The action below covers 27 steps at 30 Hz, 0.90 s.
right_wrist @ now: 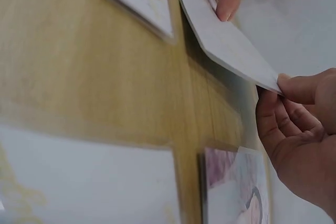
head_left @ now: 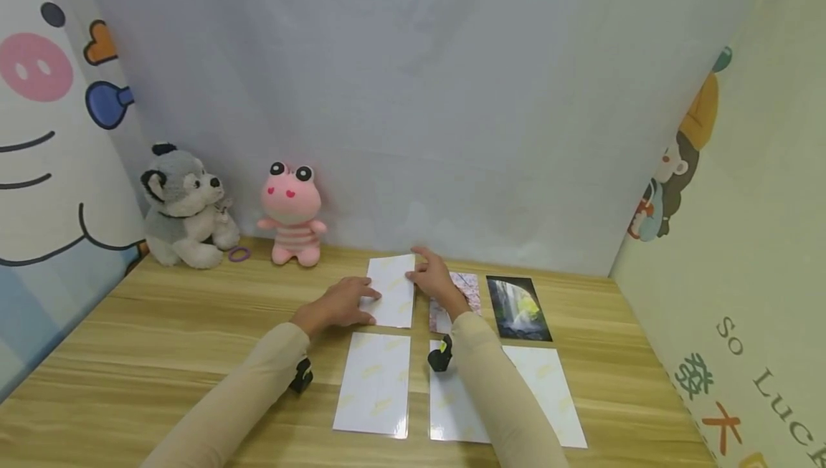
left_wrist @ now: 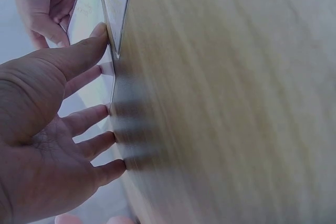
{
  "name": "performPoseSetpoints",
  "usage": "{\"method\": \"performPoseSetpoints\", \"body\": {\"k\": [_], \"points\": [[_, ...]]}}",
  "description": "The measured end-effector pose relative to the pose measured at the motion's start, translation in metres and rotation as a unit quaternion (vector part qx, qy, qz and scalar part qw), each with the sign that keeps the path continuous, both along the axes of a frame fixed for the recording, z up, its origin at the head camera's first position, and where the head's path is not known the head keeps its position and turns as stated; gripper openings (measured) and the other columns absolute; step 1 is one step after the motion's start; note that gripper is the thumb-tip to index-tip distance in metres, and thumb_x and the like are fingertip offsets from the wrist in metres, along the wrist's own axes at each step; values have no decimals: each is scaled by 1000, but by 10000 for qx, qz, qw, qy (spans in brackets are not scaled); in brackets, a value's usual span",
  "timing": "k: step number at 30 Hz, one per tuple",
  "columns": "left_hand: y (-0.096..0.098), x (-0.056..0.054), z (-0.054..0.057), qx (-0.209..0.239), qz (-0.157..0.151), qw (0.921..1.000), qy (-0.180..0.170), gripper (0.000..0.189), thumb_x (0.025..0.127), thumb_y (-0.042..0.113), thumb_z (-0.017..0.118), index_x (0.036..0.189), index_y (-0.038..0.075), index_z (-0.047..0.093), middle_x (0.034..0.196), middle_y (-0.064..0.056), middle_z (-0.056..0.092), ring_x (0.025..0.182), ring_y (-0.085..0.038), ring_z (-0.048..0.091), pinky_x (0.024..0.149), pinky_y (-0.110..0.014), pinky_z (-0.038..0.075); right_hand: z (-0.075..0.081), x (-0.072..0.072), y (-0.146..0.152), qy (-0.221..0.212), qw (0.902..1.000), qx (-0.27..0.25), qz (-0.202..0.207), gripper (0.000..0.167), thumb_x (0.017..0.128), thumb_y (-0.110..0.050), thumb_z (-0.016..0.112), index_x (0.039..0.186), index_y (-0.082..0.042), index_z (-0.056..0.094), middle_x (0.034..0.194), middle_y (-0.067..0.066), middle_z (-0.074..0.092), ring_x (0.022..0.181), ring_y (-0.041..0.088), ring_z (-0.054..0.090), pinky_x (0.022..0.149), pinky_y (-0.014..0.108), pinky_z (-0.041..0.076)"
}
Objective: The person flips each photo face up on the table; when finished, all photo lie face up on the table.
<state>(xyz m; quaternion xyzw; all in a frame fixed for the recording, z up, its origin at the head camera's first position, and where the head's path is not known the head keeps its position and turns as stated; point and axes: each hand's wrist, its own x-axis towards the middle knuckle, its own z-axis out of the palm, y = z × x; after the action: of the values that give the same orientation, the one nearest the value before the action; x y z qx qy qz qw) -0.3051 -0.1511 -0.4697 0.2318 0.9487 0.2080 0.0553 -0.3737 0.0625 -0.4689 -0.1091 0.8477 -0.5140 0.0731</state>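
A white card (head_left: 392, 292) with faint yellow marks is at the back middle of the wooden table, its right side raised off the wood in the right wrist view. My right hand (head_left: 435, 282) pinches it near the back right corner, thumb (right_wrist: 296, 87) above and fingers beneath. At the left edge, my left hand (head_left: 345, 303) touches the card, its fingers (left_wrist: 92, 119) spread and reaching the tabletop. Partly behind the right hand lies a pink blossom picture card (head_left: 467, 285). Right of that is a dark waterfall picture card (head_left: 516, 310), face up.
Nearer the front, a white card (head_left: 373, 385) lies left of other white cards (head_left: 548, 389) partly covered by the right sleeve. At the back left sit a grey plush dog (head_left: 183, 206), a purple ring (head_left: 239, 254) and a pink plush toy (head_left: 293, 213). A pale curtain (head_left: 413, 95) hangs behind.
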Motion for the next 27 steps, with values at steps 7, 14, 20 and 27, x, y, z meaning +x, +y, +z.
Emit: {"method": "performPoseSetpoints", "body": {"k": [7, 14, 20, 27], "points": [[-1, 2, 2, 63, 9, 10000, -3, 49, 85, 26, 80, 128, 6, 67, 146, -29, 48, 136, -48, 44, 112, -58, 36, 2, 0, 0, 20, 9999, -158, 60, 59, 93, 1, 66, 148, -6, 44, 69, -1, 58, 58, 10, 49, 55, 23, 41], [1, 3, 2, 44, -71, 10000, 52, 49, 87, 25, 78, 128, 2, 66, 144, -30, 50, 135, -47, 46, 112, -57, 37, 3, 4, 3, 44, 9996, -283, 3, 59, 93, 0, 65, 148, -7, 44, 69, 1, 58, 58, 12, 46, 56, 26, 39], [2, 2, 3, 291, 0, 9996, 9, 43, 96, 28, 66, 129, 0, 65, 145, -30, 49, 136, -46, 46, 114, -55, 35, 5, 4, 6, -68, 9974, -717, 10, 58, 94, 1, 65, 147, -5, 43, 70, -1, 59, 64, 11, 54, 65, 28, 50], [5, 4, 7, 1071, 5, 9941, 159, 58, 94, 39, 68, 139, 3, 57, 150, -29, 44, 140, -46, 42, 113, -58, 35, 17, 1, 11, -495, 9818, -1816, -235, 57, 95, 1, 62, 147, -6, 41, 76, 0, 63, 69, 11, 64, 72, 28, 56]]}}
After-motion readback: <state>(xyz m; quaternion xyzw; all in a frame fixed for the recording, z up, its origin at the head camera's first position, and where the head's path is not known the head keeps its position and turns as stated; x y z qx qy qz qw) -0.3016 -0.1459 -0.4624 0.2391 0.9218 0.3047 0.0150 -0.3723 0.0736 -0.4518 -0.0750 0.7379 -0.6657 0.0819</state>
